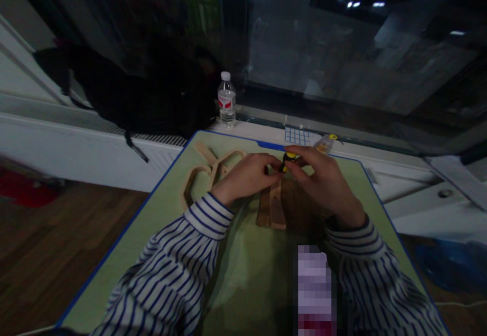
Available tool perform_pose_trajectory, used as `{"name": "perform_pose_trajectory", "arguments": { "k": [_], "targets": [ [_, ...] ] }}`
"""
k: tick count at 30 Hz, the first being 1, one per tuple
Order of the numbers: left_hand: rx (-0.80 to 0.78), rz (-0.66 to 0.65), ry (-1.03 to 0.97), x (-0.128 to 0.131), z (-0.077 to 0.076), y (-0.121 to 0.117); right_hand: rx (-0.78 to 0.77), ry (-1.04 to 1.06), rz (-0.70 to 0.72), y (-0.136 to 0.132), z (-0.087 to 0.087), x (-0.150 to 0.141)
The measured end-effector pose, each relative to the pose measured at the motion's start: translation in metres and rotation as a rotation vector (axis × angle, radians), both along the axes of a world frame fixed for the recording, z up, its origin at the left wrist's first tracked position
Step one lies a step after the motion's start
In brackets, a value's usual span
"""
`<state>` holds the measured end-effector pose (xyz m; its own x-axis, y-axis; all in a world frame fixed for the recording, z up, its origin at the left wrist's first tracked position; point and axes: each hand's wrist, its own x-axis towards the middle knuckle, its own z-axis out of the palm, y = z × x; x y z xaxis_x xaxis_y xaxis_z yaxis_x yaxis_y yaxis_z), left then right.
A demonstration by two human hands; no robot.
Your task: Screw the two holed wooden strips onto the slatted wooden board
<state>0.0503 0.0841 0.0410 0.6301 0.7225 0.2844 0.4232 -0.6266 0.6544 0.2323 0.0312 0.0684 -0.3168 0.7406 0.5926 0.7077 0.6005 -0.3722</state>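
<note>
In the head view, my right hand point(323, 181) pinches a short black-and-yellow screwdriver point(289, 158) between thumb and fingers. My left hand point(249, 173) is closed at the tool's lower end, and its fingertips hide what they pinch there. Below both hands lies a dark brown wooden board point(304, 206), partly covered by my right hand. A narrow, lighter wooden strip point(277, 206) with small dark holes rests along the board's left side. Left of my left hand, curved pale wooden pieces point(194, 178) lie on the table, partly behind that hand.
The pale green table point(152, 255) has a blue edge. Past its far edge stand a water bottle point(227, 101), a blue-gridded sheet point(297, 136) and a clear bag with a yellow top point(326, 143) near the window. A dark bag point(140, 92) sits on the sill at left.
</note>
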Motion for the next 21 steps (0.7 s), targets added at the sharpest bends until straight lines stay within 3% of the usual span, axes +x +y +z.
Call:
{"name": "perform_pose_trajectory", "arguments": {
  "k": [7, 13, 21],
  "targets": [
    [-0.010, 0.042, -0.015, -0.0011, 0.0047, -0.0017, -0.005, 0.016, -0.063, 0.0007, -0.0018, 0.0008],
    [0.027, 0.028, 0.008, -0.0022, 0.0062, -0.0015, -0.054, 0.016, -0.028, -0.0018, 0.0014, -0.0002],
    [-0.008, 0.035, -0.002, 0.0001, 0.0026, -0.0005, 0.012, -0.007, -0.039, 0.0019, -0.0005, 0.0007]
  ]
}}
